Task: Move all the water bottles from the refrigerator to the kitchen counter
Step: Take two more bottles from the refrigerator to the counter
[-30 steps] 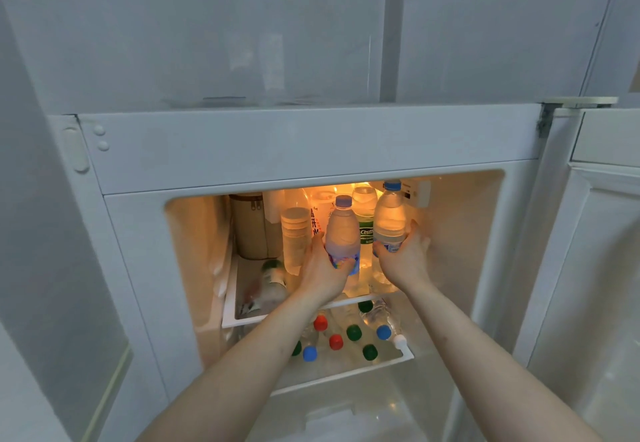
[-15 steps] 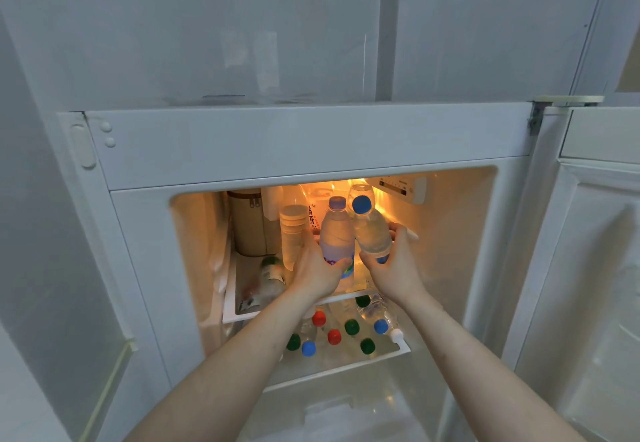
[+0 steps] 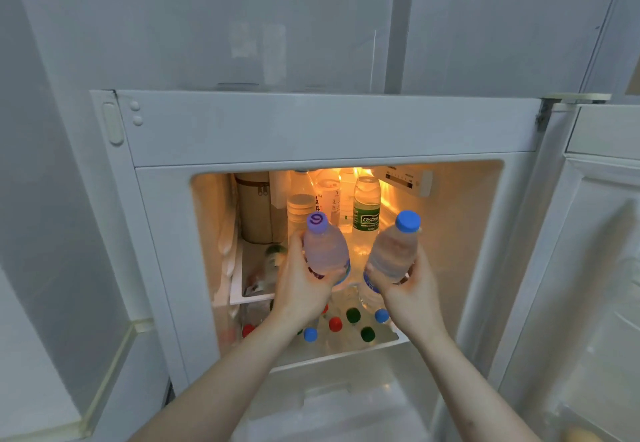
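left hand (image 3: 300,287) wrapped round the lower body of a clear plastic water bottle with a purple cap (image 3: 325,251), fingers curled under its label, cap tipped toward the camera. right hand (image 3: 407,289) gripping a clear ribbed plastic water bottle with a blue cap (image 3: 393,251) the same way, low on the body. both bottles held in front of the open white refrigerator (image 3: 329,126), just apart from each other, tilted back; low grip probably because they were lifted off the shelf from the base, one per hand to save trips.

behind them on the lit upper shelf (image 3: 249,298): a green-label clear bottle (image 3: 366,209), a clear bottle with pale cap (image 3: 300,204), more bottles at the back too washed out by the lamp to count, a tan cylindrical case with a zip (image 3: 254,208) at left. lower shelf (image 3: 346,355) under the hands holds bottles seen cap-on: red caps (image 3: 335,324), green caps (image 3: 353,314), blue caps (image 3: 310,334).

judgement: early in the task, many bottles left inside. next is carrying these two to the surface, which is not in view. risk: cold wet plastic may slip.
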